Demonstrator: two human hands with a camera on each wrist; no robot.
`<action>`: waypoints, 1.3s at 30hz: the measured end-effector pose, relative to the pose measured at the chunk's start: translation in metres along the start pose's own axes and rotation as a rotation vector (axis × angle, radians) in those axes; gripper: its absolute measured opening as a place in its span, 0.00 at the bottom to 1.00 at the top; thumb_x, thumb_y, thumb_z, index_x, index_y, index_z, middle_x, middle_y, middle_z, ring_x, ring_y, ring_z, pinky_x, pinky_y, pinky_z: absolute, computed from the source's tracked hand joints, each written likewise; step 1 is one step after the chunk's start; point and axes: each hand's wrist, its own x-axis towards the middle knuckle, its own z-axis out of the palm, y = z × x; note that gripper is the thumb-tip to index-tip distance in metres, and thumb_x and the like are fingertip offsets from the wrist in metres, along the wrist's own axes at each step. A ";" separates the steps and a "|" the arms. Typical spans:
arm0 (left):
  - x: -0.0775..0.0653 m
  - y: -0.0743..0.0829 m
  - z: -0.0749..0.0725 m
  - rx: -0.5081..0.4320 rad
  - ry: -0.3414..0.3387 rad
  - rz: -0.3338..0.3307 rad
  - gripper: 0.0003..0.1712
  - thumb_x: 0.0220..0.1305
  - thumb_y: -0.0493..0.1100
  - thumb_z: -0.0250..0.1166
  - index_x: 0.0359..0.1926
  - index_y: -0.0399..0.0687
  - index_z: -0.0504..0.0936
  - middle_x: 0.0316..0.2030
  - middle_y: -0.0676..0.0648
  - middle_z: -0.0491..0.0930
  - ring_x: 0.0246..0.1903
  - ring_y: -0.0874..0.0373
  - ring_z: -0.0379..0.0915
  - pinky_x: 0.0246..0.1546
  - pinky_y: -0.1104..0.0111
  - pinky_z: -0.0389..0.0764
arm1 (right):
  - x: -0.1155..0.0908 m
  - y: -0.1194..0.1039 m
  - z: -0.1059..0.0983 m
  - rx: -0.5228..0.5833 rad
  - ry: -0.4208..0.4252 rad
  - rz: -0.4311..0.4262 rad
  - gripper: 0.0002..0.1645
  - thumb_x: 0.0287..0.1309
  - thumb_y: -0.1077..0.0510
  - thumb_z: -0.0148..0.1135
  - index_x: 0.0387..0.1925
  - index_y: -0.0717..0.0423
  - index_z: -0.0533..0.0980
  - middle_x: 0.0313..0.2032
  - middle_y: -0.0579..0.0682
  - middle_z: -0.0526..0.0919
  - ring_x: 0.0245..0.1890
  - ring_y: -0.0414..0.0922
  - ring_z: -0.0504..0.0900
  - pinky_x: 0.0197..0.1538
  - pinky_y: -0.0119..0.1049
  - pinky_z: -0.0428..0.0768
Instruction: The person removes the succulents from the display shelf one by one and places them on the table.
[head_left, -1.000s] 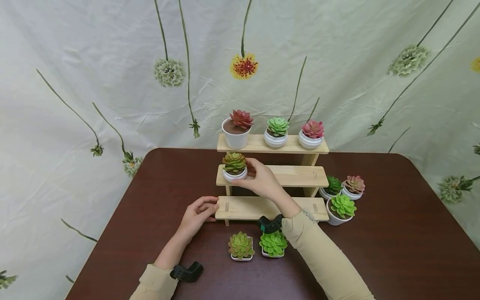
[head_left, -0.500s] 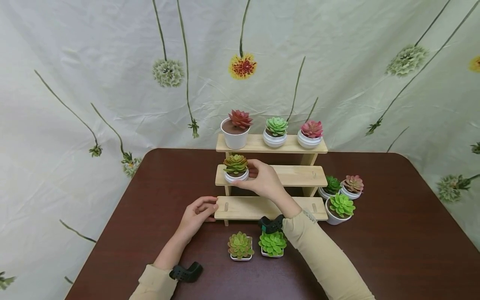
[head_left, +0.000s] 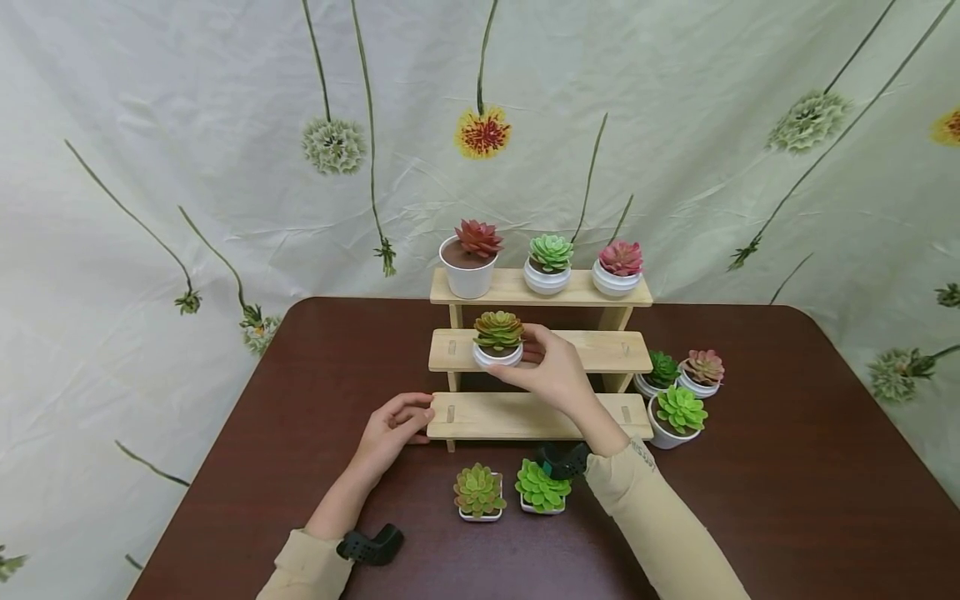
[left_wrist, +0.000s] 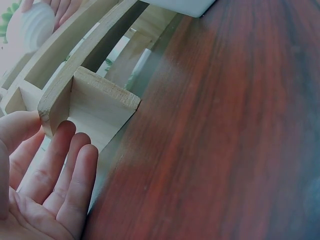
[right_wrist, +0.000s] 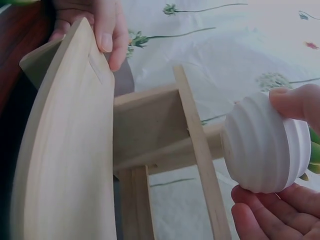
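My right hand (head_left: 557, 375) grips a small potted succulent (head_left: 498, 335) with olive-green, red-edged leaves, thumb on one side and fingers on the other. Its ribbed white pot (right_wrist: 262, 145) overlaps the left part of the middle step of a three-step wooden plant stand (head_left: 525, 417) in the head view; the right wrist view shows the pot's base tilted toward the camera. At the stand's lowest step, my left hand (head_left: 392, 428) pinches the left end of the board (left_wrist: 57, 95) between thumb and fingers. Some of its fingertips lie beneath the board.
On the top step stand a red succulent (head_left: 469, 267), a pale green one (head_left: 548, 265) and a pink one (head_left: 618, 268). Several potted succulents cluster right of the stand, including a bright green one (head_left: 677, 417). Two square-potted ones (head_left: 479, 492) sit in front on the dark table (head_left: 787, 467).
My right hand has carried the olive-green succulent rightward along the middle step, slightly down in the view. The left hand stays at the lowest step's left end.
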 end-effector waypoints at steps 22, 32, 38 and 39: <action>0.001 0.002 0.000 0.023 0.009 -0.010 0.20 0.62 0.43 0.64 0.52 0.37 0.76 0.38 0.42 0.82 0.36 0.57 0.79 0.35 0.62 0.82 | -0.038 0.020 -0.055 -0.034 0.190 -0.004 0.40 0.43 0.54 0.76 0.57 0.62 0.70 0.51 0.58 0.76 0.50 0.51 0.78 0.54 0.42 0.75; -0.002 0.014 0.002 0.013 -0.011 -0.034 0.18 0.64 0.37 0.61 0.54 0.34 0.74 0.40 0.36 0.81 0.36 0.59 0.79 0.35 0.63 0.82 | -0.061 0.031 -0.080 -0.081 0.286 0.028 0.39 0.45 0.55 0.75 0.59 0.63 0.69 0.52 0.61 0.76 0.52 0.55 0.76 0.56 0.48 0.73; -0.009 0.030 0.006 0.034 -0.016 -0.028 0.18 0.64 0.36 0.61 0.53 0.32 0.74 0.39 0.36 0.81 0.35 0.60 0.78 0.36 0.63 0.82 | -0.072 0.044 -0.093 -0.141 0.387 0.038 0.38 0.45 0.56 0.75 0.57 0.62 0.71 0.49 0.58 0.78 0.49 0.49 0.77 0.53 0.41 0.75; -0.009 0.031 0.006 0.034 -0.016 -0.029 0.18 0.64 0.36 0.61 0.53 0.33 0.74 0.39 0.36 0.81 0.36 0.60 0.78 0.36 0.63 0.82 | -0.074 0.045 -0.095 -0.159 0.402 0.043 0.38 0.45 0.56 0.75 0.57 0.61 0.71 0.49 0.57 0.78 0.48 0.47 0.77 0.52 0.37 0.75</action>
